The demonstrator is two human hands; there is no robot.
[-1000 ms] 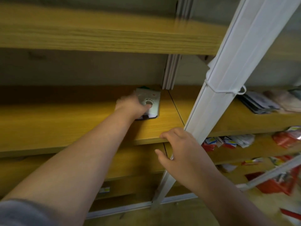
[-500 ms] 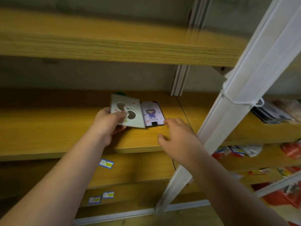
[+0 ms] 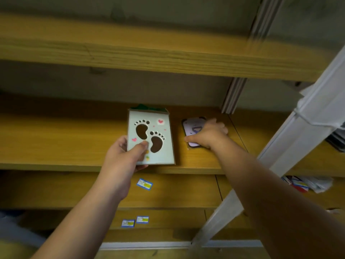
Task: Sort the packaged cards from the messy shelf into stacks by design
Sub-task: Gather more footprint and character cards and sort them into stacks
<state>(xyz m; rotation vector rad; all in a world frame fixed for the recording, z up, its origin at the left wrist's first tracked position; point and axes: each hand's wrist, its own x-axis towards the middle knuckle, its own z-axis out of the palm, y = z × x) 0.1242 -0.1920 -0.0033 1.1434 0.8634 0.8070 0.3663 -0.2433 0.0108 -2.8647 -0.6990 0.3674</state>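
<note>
A pale green card (image 3: 158,131) with two cut-out footprints and pink hearts is held over the middle wooden shelf (image 3: 56,139). My left hand (image 3: 125,156) pinches its lower left corner, thumb on the front. Something dark green sticks out behind its top edge. To its right a small purple card (image 3: 192,126) with a cartoon figure and a dark border lies on the shelf. My right hand (image 3: 207,135) covers its right half, fingers curled over it and thumb at its lower edge.
A white metal upright (image 3: 291,139) slants across the right side. Mixed packaged cards lie on the shelves right of it (image 3: 308,184). Small blue-edged price labels (image 3: 144,184) stick to the lower shelf fronts. Another wooden shelf (image 3: 149,58) runs overhead.
My left hand has lifted the footprint card off the purple card and drawn it nearer and to the left. My right hand has reached forward onto the purple card.
</note>
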